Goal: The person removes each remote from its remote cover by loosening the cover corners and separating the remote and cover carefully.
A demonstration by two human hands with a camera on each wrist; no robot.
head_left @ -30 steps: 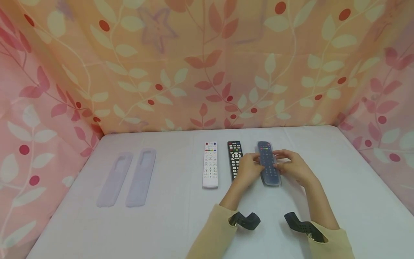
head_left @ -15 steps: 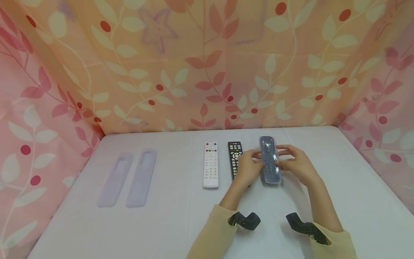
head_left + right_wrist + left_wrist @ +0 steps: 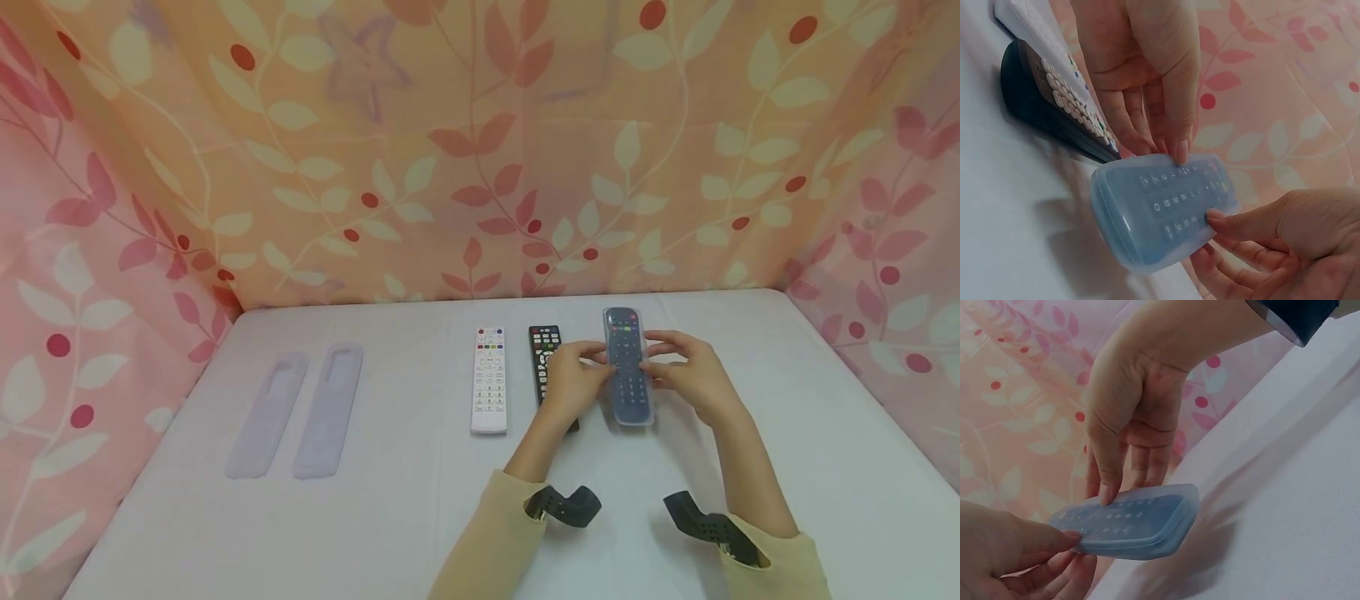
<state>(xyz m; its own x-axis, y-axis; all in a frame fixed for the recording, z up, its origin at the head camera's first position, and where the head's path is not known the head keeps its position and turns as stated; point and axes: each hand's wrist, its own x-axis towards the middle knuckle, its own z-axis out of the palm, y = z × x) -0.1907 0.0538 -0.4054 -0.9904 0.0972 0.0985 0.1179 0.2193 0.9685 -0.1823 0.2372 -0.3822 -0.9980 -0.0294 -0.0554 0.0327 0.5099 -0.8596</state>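
Covered remote: the dark remote in its clear sleeve (image 3: 628, 367) was up off the table (image 3: 420, 500), toward the far edge, right of centre, hanging between my two hands.
Left hand: my left hand (image 3: 573, 379) pinched its left long side, thumb on the button face and fingers (image 3: 1147, 134) curled under.
Right hand: my right hand (image 3: 690, 375) did the same on the right long side, thumb on top, fingers (image 3: 1147, 465) below.
Neighbours: a bare black remote (image 3: 546, 354) lay just left of my left hand, a white remote (image 3: 490, 379) beside that.
Spare sleeves: two empty clear sleeves (image 3: 296, 412) sat well apart near the table's left edge.
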